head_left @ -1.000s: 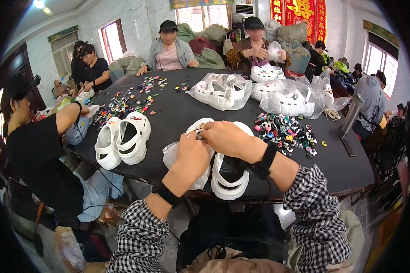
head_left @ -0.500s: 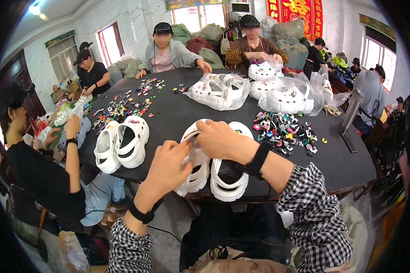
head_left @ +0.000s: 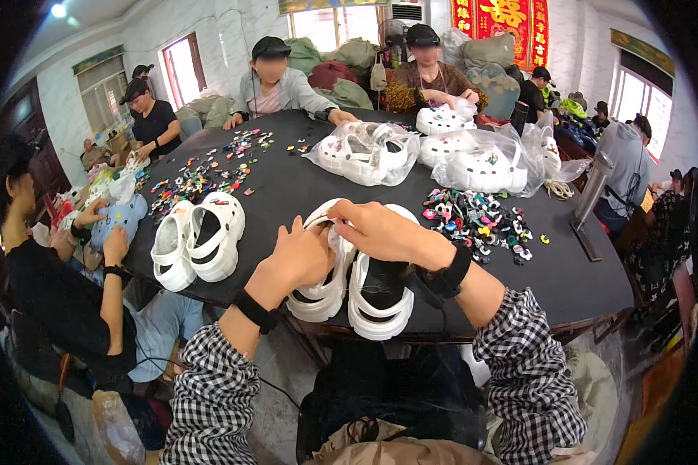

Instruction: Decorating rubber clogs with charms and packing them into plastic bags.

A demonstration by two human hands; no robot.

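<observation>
The left hand is partly inside one white clog on the dark surface, its grip hidden, perhaps supporting it from within, while the right hand pinches the clog's rim, probably to steady it.

Left clog: white, with heel strap and thick sole; toe pointed away, its front upper partly covered and touched by the right fingers; the opening overlapped on its left side by the left fingers, whose exact contact is hidden; heel seen nearer than both sets of fingers. Right clog: white, black inside, stood upright just beside its mate; toe also pointed away, partly screened by the right hand; strap placed around the heel, nearer than the right fingers.
</observation>
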